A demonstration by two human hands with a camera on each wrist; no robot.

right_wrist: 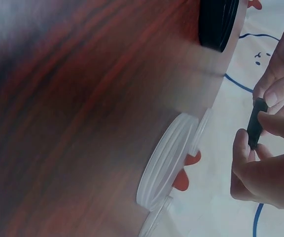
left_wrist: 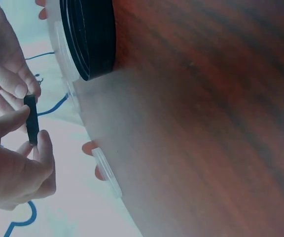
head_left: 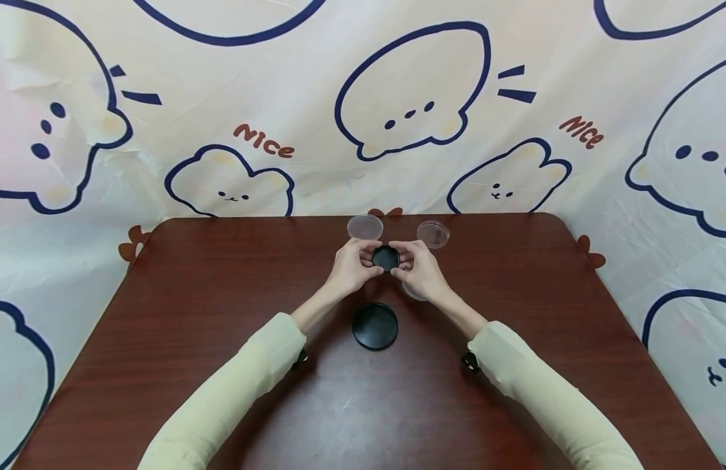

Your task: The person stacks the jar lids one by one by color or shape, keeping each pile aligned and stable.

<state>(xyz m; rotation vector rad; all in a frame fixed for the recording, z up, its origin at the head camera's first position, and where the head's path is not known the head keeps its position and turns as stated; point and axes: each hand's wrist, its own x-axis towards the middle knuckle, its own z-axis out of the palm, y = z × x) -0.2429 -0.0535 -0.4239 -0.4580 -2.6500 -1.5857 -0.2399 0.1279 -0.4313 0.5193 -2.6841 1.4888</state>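
Both hands pinch a small round black lid (head_left: 386, 258) above the far middle of the table, one at each side. The left hand (head_left: 350, 264) has its thumb and fingers on the lid's left edge; the right hand (head_left: 420, 266) grips the right edge. Seen edge-on in the left wrist view, the black lid (left_wrist: 31, 120) is thin and flat, with thumbs and fingertips at its rim. Nearer the body lies a larger round black lid (head_left: 375, 326) on the table. A clear round dish (head_left: 416, 292) is partly hidden under the right forearm and hand.
Beyond the hands, near the table's back edge, lie a clear round lid (head_left: 365, 227) at left and a clear shallow dish (head_left: 433, 234) at right. The brown wooden table (head_left: 181, 339) meets a cartoon-printed cloth (head_left: 316, 98) behind it.
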